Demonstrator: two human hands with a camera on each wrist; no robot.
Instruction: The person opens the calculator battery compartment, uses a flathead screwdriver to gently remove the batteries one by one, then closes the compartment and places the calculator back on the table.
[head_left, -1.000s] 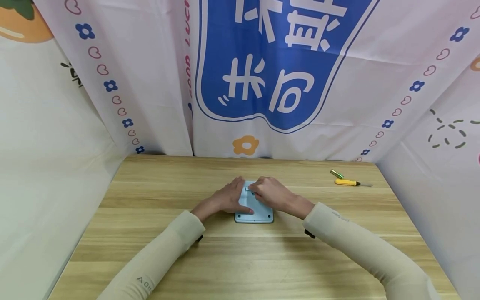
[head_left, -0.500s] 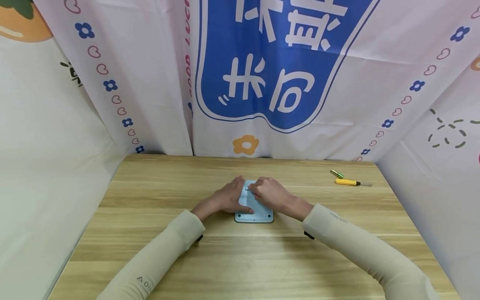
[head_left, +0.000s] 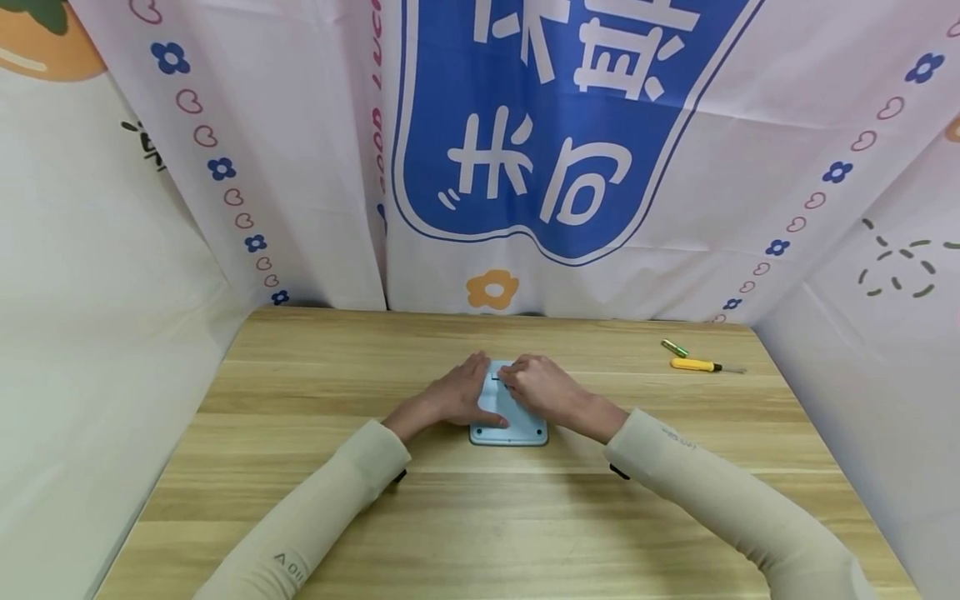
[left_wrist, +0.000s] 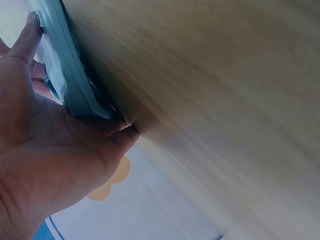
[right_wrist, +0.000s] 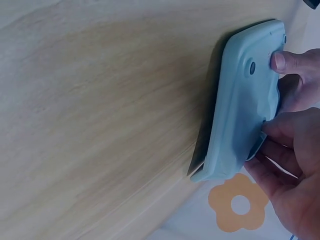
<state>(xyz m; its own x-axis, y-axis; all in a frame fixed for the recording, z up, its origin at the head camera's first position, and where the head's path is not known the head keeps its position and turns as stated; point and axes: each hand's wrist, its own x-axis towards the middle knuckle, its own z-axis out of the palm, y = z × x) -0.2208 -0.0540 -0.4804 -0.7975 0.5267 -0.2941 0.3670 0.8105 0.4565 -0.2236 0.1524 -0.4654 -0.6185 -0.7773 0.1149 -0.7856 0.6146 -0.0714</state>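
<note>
A light blue calculator (head_left: 517,427) lies back side up on the wooden table, dark round spots at its near corners. My left hand (head_left: 457,397) grips its left side: the thumb (left_wrist: 27,40) lies on the back and the other fingers reach round the edge. At the far part of the back, my right hand (head_left: 546,387) has its thumb and fingers closed on a small battery cover (right_wrist: 258,146). In the right wrist view that cover stands slightly tilted at the compartment. My fingers hide most of the compartment, so its inside cannot be made out.
On the table's far right lie a green battery (head_left: 673,348) and a yellow-handled screwdriver (head_left: 693,365), its shaft pointing right. A printed white curtain (head_left: 322,208) hangs close behind the table's back edge, with white sheets at both sides.
</note>
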